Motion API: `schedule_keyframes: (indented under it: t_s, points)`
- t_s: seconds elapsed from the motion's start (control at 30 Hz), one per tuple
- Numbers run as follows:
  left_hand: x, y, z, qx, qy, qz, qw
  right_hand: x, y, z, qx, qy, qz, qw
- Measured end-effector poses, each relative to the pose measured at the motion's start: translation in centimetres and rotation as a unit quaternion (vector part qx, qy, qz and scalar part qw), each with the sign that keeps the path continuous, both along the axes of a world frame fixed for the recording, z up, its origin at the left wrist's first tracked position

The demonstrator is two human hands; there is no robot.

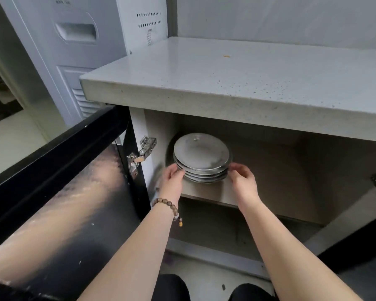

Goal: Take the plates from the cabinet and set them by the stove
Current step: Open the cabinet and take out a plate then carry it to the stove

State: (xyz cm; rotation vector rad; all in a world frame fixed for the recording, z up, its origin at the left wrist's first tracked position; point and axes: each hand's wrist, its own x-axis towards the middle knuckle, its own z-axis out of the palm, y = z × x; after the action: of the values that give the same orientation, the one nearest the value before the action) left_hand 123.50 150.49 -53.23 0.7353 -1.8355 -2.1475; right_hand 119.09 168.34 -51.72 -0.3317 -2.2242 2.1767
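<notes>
Cabinet shelf (206, 193): hands (206, 177) clasping plates (201, 153).

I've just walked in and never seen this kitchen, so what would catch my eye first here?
First, the stack of metal plates on the upper shelf of the open cabinet, under the grey countertop. The left hand and right hand grip its opposite edges, with a bead bracelet on the left wrist. The glossy black cabinet door stands open at the left.
</notes>
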Motion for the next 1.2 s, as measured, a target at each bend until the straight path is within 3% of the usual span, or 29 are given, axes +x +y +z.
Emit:
schedule_keyframes:
  t_s: [0.3,0.4,0.73,1.03,1.2]
  points:
    - [-5.4,-0.3,-0.5,-0.06,-0.027,0.0,0.998,-6.6,-1.2,-0.7,0.119,-0.036,0.075,0.989]
    - [-6.0,-0.1,-0.3,-0.106,-0.053,-0.002,0.993,-7.2,-1.4,-0.7,0.101,-0.062,0.075,0.99]
    - [-4.8,1.7,1.2,-0.093,-0.02,0.044,0.994,-5.1,-2.3,-0.7,-0.007,-0.038,0.012,0.999]
    - [0.6,3.0,3.5,-0.02,0.075,0.048,0.996,-0.4,-0.7,1.5,-0.031,0.019,-0.03,0.999]
    - [4.6,3.5,3.6,0.064,0.058,0.029,0.996,3.1,0.9,1.5,-0.067,-0.078,-0.06,0.993]
